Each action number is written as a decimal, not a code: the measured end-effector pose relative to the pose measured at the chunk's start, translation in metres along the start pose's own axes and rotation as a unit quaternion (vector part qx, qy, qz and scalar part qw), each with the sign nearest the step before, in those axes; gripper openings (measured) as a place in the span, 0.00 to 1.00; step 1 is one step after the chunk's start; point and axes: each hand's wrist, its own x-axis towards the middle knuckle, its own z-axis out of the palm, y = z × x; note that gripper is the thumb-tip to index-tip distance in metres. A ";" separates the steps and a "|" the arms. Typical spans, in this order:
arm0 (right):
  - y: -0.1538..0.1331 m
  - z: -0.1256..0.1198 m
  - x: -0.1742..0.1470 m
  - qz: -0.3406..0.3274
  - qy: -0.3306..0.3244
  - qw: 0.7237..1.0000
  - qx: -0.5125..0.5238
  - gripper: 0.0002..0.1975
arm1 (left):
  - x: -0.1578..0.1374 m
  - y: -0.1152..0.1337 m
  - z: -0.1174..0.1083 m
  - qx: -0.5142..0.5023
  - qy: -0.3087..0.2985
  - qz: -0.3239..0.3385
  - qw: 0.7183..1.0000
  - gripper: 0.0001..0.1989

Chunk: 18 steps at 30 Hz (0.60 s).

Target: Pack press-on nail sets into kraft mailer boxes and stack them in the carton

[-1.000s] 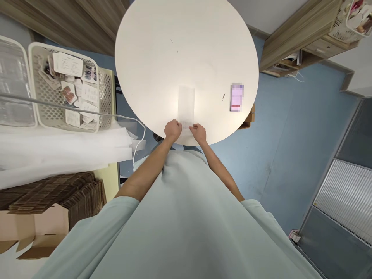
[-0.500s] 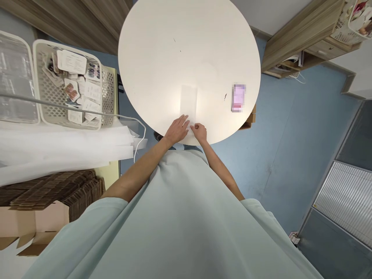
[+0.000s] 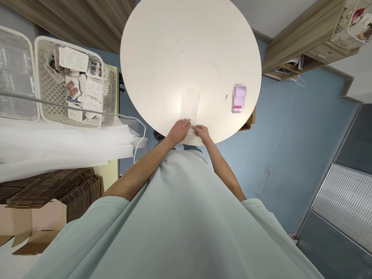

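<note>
A pale, translucent strip (image 3: 190, 104), perhaps a thin sheet or sleeve, lies lengthwise on the white round table (image 3: 162, 62) near its front edge. My left hand (image 3: 179, 131) rests flat across the lower left part of it, fingers stretched out side by side. Just to the right, my right hand (image 3: 201, 132) has its thumb and index finger pinched at the strip's right side. The pinched bit itself is too small to see clearly. The strip's near end is partly covered by my hands.
A phone-like pink and purple object (image 3: 238, 98), pixelated, lies at the table's right. At left, a white basket (image 3: 109, 93) holds several printed cards, above white sheeting (image 3: 64, 141) and stacked cardboard (image 3: 52, 190). A cable (image 3: 124, 116) hangs across there. Wooden drawers (image 3: 322, 54) stand at right.
My left hand's fingers have drawn together and shifted slightly toward me. My right hand has moved a little right, and the strip's far end has tilted slightly rightward.
</note>
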 end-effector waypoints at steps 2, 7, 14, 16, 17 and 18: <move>-0.002 -0.008 -0.006 0.000 -0.006 0.999 -0.031 0.14 | 0.001 0.002 -0.003 0.009 0.001 -0.009 1.000 0.38; -0.008 -0.021 -0.020 -0.202 -0.043 0.954 -0.218 0.30 | -0.001 0.005 -0.011 0.009 -0.002 -0.029 1.000 0.32; -0.003 -0.018 -0.011 -0.218 -0.086 0.943 -0.236 0.29 | -0.005 0.000 -0.017 -0.036 -0.003 -0.071 0.997 0.29; 0.000 -0.018 -0.005 -0.212 -0.087 0.947 -0.224 0.27 | -0.007 -0.002 -0.018 -0.052 0.003 -0.093 0.994 0.29; 0.000 -0.018 -0.003 -0.209 -0.088 0.949 -0.219 0.26 | -0.007 -0.002 -0.019 -0.063 0.007 -0.104 0.993 0.29; 0.000 -0.019 -0.001 -0.207 -0.089 0.950 -0.214 0.25 | -0.008 -0.003 -0.019 -0.075 0.011 -0.112 0.991 0.29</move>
